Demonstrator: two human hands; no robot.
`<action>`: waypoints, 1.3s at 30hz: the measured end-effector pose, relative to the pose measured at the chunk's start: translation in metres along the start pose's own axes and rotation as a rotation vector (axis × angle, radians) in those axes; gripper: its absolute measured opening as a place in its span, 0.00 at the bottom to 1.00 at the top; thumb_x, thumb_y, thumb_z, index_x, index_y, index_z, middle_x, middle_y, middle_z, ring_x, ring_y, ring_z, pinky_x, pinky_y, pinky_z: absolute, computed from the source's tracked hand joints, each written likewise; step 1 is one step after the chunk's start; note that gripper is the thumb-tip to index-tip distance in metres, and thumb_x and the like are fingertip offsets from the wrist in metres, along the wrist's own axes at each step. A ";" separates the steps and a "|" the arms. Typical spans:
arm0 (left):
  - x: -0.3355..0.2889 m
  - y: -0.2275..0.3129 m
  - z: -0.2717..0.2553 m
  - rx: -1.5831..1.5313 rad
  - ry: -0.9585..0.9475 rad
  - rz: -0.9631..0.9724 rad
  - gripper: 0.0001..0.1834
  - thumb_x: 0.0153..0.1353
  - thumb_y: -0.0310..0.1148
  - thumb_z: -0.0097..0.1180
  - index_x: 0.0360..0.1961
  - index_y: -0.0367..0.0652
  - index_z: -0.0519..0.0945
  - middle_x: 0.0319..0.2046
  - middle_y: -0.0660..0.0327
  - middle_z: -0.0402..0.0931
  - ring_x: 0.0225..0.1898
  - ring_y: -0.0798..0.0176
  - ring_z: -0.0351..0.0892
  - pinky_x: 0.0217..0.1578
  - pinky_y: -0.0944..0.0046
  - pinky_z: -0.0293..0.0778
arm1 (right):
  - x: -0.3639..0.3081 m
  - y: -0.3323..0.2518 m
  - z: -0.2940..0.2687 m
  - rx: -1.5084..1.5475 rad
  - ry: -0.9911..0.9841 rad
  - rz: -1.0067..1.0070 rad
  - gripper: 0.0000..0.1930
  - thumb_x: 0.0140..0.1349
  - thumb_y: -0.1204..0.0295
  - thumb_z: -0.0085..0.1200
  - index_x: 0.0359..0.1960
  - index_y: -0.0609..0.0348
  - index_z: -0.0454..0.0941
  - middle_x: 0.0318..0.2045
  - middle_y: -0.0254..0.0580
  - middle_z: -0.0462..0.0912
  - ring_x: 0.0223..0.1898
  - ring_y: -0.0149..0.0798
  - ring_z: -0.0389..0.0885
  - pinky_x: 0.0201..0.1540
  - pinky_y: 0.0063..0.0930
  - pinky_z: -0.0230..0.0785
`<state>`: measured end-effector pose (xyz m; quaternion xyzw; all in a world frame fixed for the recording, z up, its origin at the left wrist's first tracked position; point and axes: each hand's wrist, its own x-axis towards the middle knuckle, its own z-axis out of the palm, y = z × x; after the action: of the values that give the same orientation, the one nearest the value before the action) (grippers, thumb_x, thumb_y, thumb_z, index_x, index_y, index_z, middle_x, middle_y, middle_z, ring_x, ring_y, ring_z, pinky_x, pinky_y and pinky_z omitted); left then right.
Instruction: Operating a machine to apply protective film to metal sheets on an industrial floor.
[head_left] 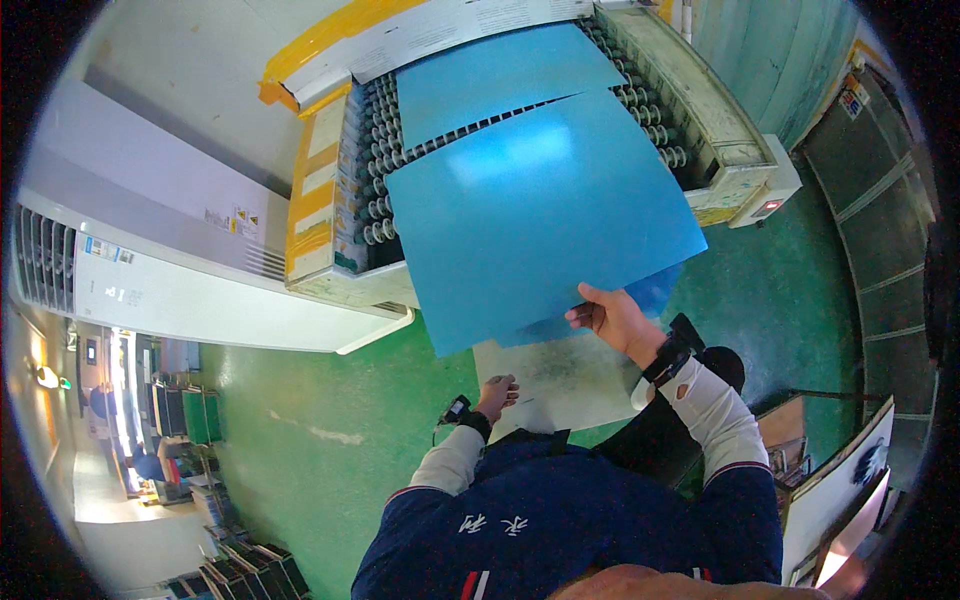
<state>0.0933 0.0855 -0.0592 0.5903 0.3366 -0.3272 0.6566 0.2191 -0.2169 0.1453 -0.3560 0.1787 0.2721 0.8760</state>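
Observation:
A large blue sheet (540,210) lies slanting over the near end of a roller conveyor (375,215), its near edge jutting out toward me. At that edge is my right hand (615,322), thumb over the sheet's rim and fingers apart from the thumb, curled and visible just short of the edge. Lower down, my left hand (496,397) hovers by the left side of a pale grey sheet (560,375), its fingers curled in with nothing seen in them. Part of another blue sheet (650,290) shows beneath the large one. Farther along the rollers rests one more blue sheet (500,75).
White and yellow-taped side walls (315,190) frame the rollers. A box with a lit red switch (768,207) sticks out on the right. A white air conditioner (210,290) stands at left. Boards (840,490) lean at lower right, over green floor (330,410).

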 end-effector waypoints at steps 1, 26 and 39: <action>0.003 -0.002 -0.002 0.000 0.003 0.001 0.16 0.66 0.40 0.53 0.47 0.40 0.74 0.35 0.59 0.79 0.32 0.64 0.79 0.32 0.63 0.77 | 0.000 -0.001 0.002 0.001 -0.003 0.001 0.12 0.66 0.69 0.55 0.42 0.67 0.73 0.33 0.48 0.82 0.32 0.46 0.84 0.34 0.39 0.77; -0.003 0.094 0.000 -0.302 0.171 0.407 0.12 0.64 0.33 0.55 0.46 0.40 0.73 0.34 0.59 0.77 0.30 0.64 0.79 0.29 0.66 0.75 | 0.025 -0.011 0.009 0.019 -0.038 -0.062 0.11 0.65 0.68 0.55 0.43 0.61 0.72 0.31 0.45 0.82 0.31 0.43 0.84 0.31 0.36 0.78; -0.011 0.168 0.022 -0.309 0.416 0.722 0.12 0.62 0.29 0.56 0.45 0.41 0.71 0.38 0.63 0.75 0.38 0.64 0.78 0.31 0.62 0.75 | 0.033 -0.015 0.010 0.003 -0.035 -0.054 0.11 0.65 0.67 0.57 0.41 0.61 0.73 0.34 0.44 0.81 0.31 0.42 0.84 0.32 0.35 0.78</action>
<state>0.2278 0.0786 0.0451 0.6184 0.2790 0.1028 0.7275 0.2554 -0.2071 0.1433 -0.3544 0.1543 0.2543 0.8865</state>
